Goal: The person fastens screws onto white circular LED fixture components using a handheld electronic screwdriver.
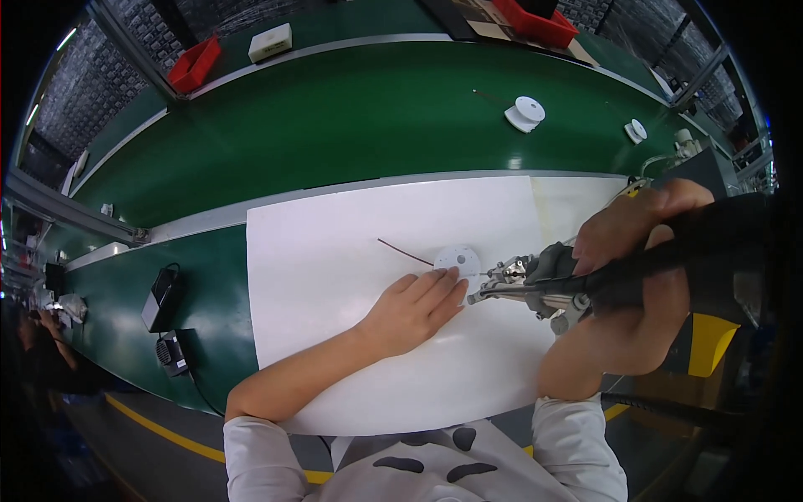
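Green belt surfaces curve across the frame, and a white sheet lies over the nearer one at the centre, its near edge meeting the person's pale shirt at the bottom.

On that sheet the left hand rests flat, fingers held together and stretched out, their tips pressing the lower edge of a small white disc just right of centre. A thin dark wire runs from the disc toward the upper left and lies on the sheet. The right hand, at the right of the frame, is wrapped tight around the black handle of a power tool; its metal tip points left and sits just beside the disc and the left fingertips. Left of the hands the sheet is bare to its edge.

Past that edge, at lower left, a black adapter and a foot pedal lie on the green. A grey rail crosses behind the sheet. On the far belt, upper right, stands a white spool, with a smaller white reel further right. At the top a white rectangular box sits between a red bin at upper left and a red tray at upper right.
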`<state>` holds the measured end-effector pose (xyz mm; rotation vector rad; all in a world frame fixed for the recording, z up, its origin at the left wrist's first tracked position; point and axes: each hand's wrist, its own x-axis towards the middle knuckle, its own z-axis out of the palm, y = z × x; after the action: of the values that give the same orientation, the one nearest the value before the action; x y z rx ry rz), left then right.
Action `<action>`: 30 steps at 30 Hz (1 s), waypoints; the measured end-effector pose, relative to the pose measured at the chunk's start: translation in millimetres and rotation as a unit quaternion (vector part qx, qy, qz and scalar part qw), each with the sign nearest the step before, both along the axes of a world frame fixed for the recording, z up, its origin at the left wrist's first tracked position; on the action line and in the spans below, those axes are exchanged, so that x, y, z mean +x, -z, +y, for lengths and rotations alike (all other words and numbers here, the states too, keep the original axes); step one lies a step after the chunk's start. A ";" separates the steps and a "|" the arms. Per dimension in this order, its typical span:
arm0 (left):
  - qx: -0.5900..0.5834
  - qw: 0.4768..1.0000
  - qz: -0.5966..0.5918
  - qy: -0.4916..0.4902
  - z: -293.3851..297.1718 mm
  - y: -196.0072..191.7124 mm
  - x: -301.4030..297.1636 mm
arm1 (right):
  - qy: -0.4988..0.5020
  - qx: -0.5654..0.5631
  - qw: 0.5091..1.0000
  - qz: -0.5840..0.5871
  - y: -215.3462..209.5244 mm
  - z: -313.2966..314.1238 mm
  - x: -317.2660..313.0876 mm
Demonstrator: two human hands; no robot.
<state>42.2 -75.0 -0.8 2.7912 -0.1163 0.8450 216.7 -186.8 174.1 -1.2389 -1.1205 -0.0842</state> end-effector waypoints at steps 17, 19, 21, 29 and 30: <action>-0.014 0.999 -0.004 -0.034 -3.6 18.3 21.3 | -0.072 0.015 0.997 0.014 19.3 15.4 23.4; -0.017 0.999 -0.001 -0.034 -1.3 20.4 22.2 | -0.064 0.011 0.998 0.013 22.0 19.4 24.0; -0.022 0.999 0.002 -0.035 -1.8 21.2 24.0 | -0.058 0.005 0.998 0.011 23.4 21.6 25.5; -0.025 0.999 0.002 -0.020 -0.9 21.8 30.4 | -0.182 0.079 0.968 0.155 43.3 29.9 32.3; -0.023 0.999 0.003 -0.025 -1.3 24.6 29.8 | -0.124 0.062 0.977 0.160 43.8 30.4 23.9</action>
<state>72.0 -76.3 -25.4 2.7633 -0.0267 0.8406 240.6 -156.4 130.2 -0.9529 -0.9635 0.2244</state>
